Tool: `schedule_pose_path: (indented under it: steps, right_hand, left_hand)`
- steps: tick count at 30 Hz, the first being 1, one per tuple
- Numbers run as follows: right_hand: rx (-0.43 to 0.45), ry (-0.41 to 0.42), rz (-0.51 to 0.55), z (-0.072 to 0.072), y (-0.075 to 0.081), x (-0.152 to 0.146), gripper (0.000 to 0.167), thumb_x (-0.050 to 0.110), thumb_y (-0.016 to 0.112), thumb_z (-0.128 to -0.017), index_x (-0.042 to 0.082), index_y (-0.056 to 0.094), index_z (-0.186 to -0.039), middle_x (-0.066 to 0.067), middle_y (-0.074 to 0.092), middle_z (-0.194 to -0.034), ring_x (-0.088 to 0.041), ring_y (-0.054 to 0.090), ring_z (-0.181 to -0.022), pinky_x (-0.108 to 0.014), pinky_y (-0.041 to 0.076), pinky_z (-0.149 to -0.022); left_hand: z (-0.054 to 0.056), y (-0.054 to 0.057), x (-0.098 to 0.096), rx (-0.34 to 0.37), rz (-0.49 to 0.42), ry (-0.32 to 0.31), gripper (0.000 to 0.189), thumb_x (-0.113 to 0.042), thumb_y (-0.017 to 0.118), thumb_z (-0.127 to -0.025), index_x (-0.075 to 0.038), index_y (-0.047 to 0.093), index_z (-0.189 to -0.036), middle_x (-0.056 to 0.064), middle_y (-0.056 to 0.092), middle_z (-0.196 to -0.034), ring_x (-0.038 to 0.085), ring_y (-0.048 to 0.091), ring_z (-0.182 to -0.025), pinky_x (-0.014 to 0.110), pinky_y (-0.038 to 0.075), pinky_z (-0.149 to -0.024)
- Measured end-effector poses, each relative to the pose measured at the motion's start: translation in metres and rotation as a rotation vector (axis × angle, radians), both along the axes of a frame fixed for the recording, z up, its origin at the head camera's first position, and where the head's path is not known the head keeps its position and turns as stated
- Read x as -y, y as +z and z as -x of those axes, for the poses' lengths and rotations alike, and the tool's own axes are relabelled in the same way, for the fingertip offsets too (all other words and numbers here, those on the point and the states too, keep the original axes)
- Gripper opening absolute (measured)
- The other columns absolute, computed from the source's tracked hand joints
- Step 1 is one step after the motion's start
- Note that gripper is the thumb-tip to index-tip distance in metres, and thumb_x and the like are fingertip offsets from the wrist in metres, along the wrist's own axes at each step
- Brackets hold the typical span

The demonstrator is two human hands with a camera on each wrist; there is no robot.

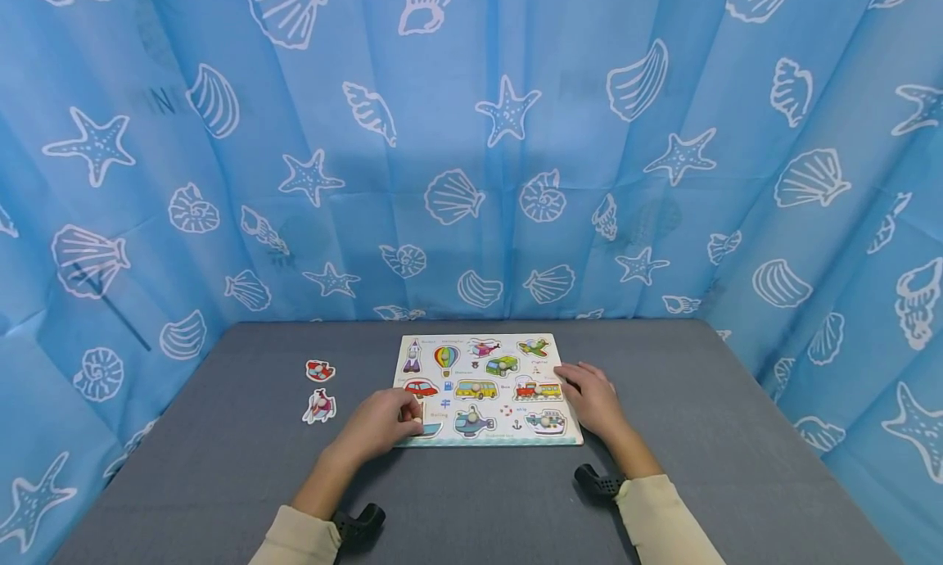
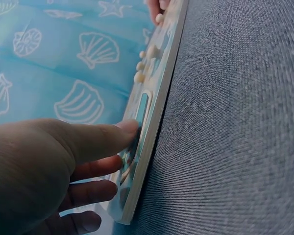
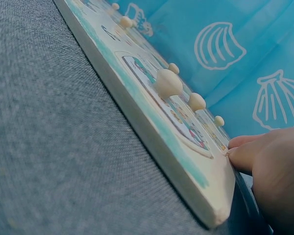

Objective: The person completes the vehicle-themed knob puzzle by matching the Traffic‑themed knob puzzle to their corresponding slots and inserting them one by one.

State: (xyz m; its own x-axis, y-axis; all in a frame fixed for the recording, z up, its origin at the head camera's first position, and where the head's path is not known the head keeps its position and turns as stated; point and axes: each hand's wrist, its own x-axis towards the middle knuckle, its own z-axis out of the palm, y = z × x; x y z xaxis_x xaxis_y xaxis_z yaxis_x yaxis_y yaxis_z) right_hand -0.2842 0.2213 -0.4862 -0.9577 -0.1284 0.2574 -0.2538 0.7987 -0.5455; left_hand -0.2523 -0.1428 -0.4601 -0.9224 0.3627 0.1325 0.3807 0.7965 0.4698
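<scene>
A wooden knobbed puzzle board (image 1: 457,405) with vehicle pictures lies flat on the table. My left hand (image 1: 383,422) is at its lower left corner, thumb and fingers pinching a sailboat puzzle piece (image 1: 430,429) at the spot printed with a sailing label. In the left wrist view the piece's teal end (image 2: 143,105) shows past the thumb; its knob is hidden by the fingers. At the right edge my right hand (image 1: 595,397) rests with extended fingers touching the board, close to the train piece (image 1: 536,390) and the ship piece (image 1: 547,422).
Left of the board, two loose pieces lie on the grey table (image 1: 243,467): a small red one (image 1: 320,371) and a red and white one (image 1: 320,406). Several other knobbed pieces, such as the bus (image 1: 476,390), sit in the board. A blue curtain (image 1: 471,221) hangs behind.
</scene>
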Motion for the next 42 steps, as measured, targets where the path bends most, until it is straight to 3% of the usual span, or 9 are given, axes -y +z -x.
schedule_pose_path:
  steps: [16,23,32,42]
  right_hand:
    - [0.008,0.001,-0.01,-0.0008,0.0012,0.0001,0.035,0.007,0.056,-0.097,0.002,0.059,-0.132,-0.019,0.052,-0.139,-0.042,0.033,-0.135,-0.067,0.022,-0.1]
    - [0.008,-0.005,-0.005,0.0008,-0.0007,0.0003,0.035,0.007,0.056,-0.097,0.002,0.06,-0.131,-0.019,0.051,-0.139,-0.041,0.033,-0.135,-0.067,0.022,-0.1]
    - [0.002,0.002,-0.016,0.001,-0.0008,-0.0004,0.035,0.007,0.056,-0.097,0.001,0.059,-0.132,-0.019,0.052,-0.139,-0.042,0.034,-0.135,-0.067,0.022,-0.101]
    - [-0.003,0.014,-0.021,-0.0005,-0.0005,-0.0002,0.035,0.007,0.056,-0.097,0.001,0.059,-0.132,-0.02,0.051,-0.139,-0.043,0.033,-0.135,-0.068,0.022,-0.1]
  left_hand:
    - [-0.0003,-0.0003,0.0032,-0.029,0.005,-0.024,0.011,-0.014,0.079,-0.08,-0.018,0.07,-0.084,-0.011,0.053,-0.074,0.008,0.048,-0.069,0.031,0.042,-0.065]
    - [-0.0013,0.0017,0.0011,-0.064,0.071,-0.015,0.009,-0.015,0.079,-0.08,-0.018,0.072,-0.086,-0.012,0.054,-0.077,0.009,0.048,-0.074,0.034,0.044,-0.07]
    - [-0.0046,0.0053,-0.0036,-0.177,0.21,-0.035,0.013,-0.018,0.08,-0.08,-0.021,0.069,-0.076,-0.013,0.053,-0.074,0.009,0.047,-0.074,0.033,0.042,-0.067]
    - [-0.0042,0.0012,-0.0011,-0.1,0.136,-0.016,0.008,-0.016,0.079,-0.081,-0.017,0.071,-0.085,-0.011,0.055,-0.077,0.009,0.049,-0.072,0.033,0.044,-0.067]
